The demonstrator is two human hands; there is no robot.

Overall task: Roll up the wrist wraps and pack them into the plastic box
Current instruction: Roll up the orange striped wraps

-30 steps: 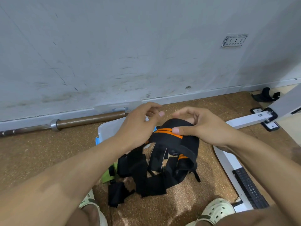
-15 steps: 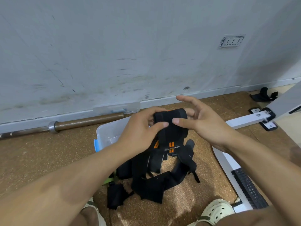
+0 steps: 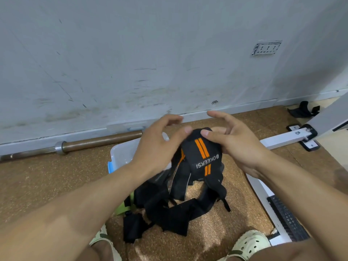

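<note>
Nearest: 2 pale clogs, left (image 3: 105, 245) and right (image 3: 250, 243), planted on brown cork floor (image 3: 37, 185).

Next out: loose pile (image 3: 169, 208) of black straps on the floor, a green strip (image 3: 126, 206) showing at its left edge. Unrolled, tangled.

Above the pile: 1 wrap (image 3: 202, 153), black with orange stripes and white lettering, part-rolled, tail hanging into the pile.

Hands on it:
- Left hand (image 3: 158, 146): thumb pressed to the roll's top left, other fingers curled and lifted clear. Blurred, so exact contact uncertain.
- Right hand (image 3: 235, 142): thumb pinching the roll's top right against the palm side, forefinger raised, remaining fingers half open behind the roll.

Risks, as judged:
- Thin 2-thumb hold; a slip would let the roll spring open.
- Hanging tail could snag the pile and drag other straps up.
- Uneven winding would leave a fat roll, hard to fit.

Behind the left hand: clear plastic box (image 3: 124, 153), blue latch (image 3: 112, 167), on the floor, just beyond the pile; contents hard to tell.

Right: white frame (image 3: 278, 140) and black pad (image 3: 286, 219).

Farther: barbell (image 3: 94, 143) along the skirting. Farthest: grey wall (image 3: 150, 53), socket (image 3: 266, 48), dark item (image 3: 303, 109) in the far right corner.
</note>
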